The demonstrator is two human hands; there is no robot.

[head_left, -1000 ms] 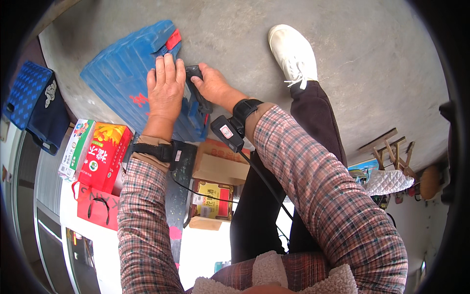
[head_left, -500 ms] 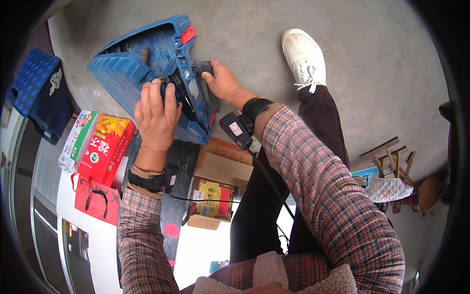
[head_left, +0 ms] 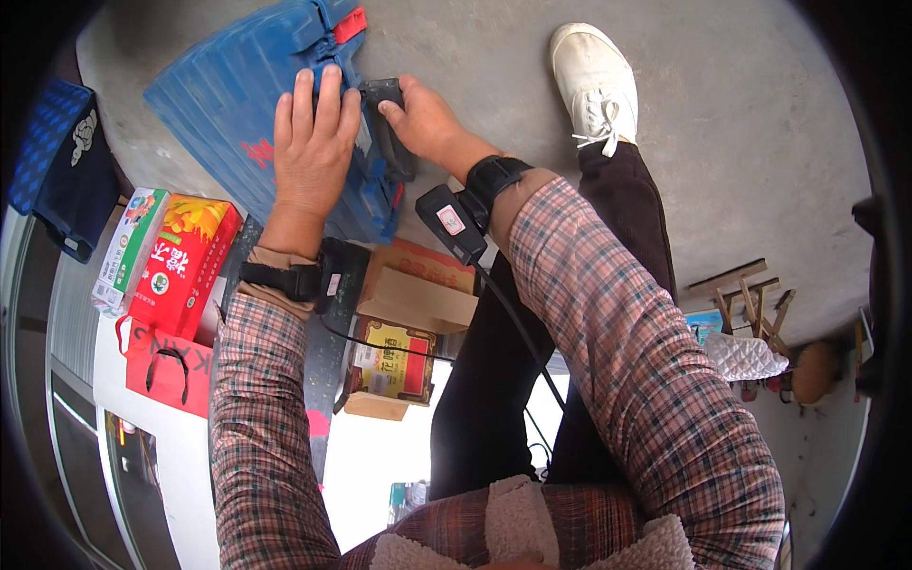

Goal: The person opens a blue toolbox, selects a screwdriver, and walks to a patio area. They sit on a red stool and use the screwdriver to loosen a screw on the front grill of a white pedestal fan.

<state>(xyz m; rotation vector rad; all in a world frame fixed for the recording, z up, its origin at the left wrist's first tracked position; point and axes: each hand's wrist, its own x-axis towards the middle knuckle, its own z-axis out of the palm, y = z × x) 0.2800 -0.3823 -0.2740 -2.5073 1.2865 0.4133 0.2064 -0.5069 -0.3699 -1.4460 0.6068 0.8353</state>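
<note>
A blue plastic tool case stands at the upper left, its lid down so that the inside no longer shows. My left hand lies flat on the lid with its fingers stretched out. The black carrying handle on the case's right side is in the grip of my right hand, thumb on top. Near the case's upper corner sits a red latch; a second red latch is by the lower corner. Whether either latch is fastened, I cannot tell.
Left of the case are a red gift box, a white-green carton and a dark blue bag. An opened cardboard box lies below the case. Black cables run from my wrist straps. My white shoe is to the right.
The lid, partly raised before with tools showing inside, has come down under my left hand. Case and both hands now appear higher in the view. My right hand keeps the handle.
</note>
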